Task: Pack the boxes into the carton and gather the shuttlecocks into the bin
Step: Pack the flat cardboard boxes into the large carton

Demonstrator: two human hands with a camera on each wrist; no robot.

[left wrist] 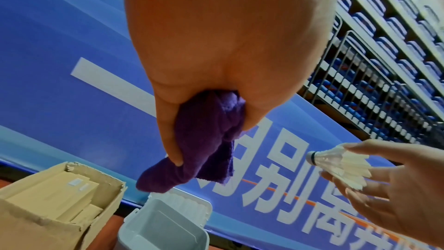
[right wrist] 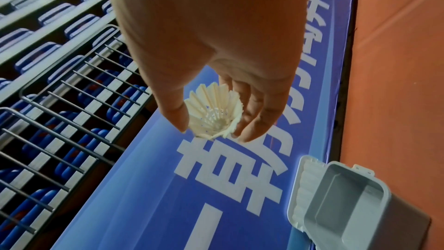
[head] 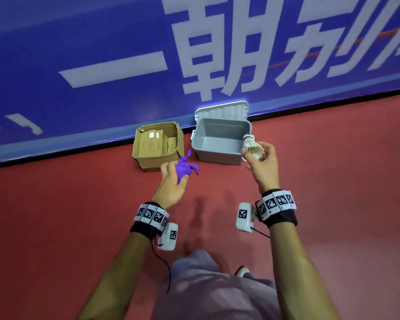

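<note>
A brown carton point(head: 158, 145) with flat cardboard boxes point(head: 151, 142) inside stands on the red floor against the blue banner. Right of it a grey bin point(head: 219, 139) stands with its white lid point(head: 222, 110) tipped back. My right hand point(head: 261, 160) pinches a white feather shuttlecock point(head: 252, 146) by its skirt, just right of the bin's right rim, cork end up. The shuttlecock point(right wrist: 216, 113) shows between thumb and fingers in the right wrist view. My left hand point(head: 172, 181) grips a bunched purple cloth point(head: 185, 168) in front of the carton; the cloth point(left wrist: 204, 140) hangs from my fist.
A tall blue banner wall point(head: 125, 54) with large white characters runs behind both containers. Red floor point(head: 333, 181) stretches to the right and toward me. My knees in grey trousers point(head: 206, 285) fill the bottom middle. Railings and blue seats point(right wrist: 60, 102) rise above the banner.
</note>
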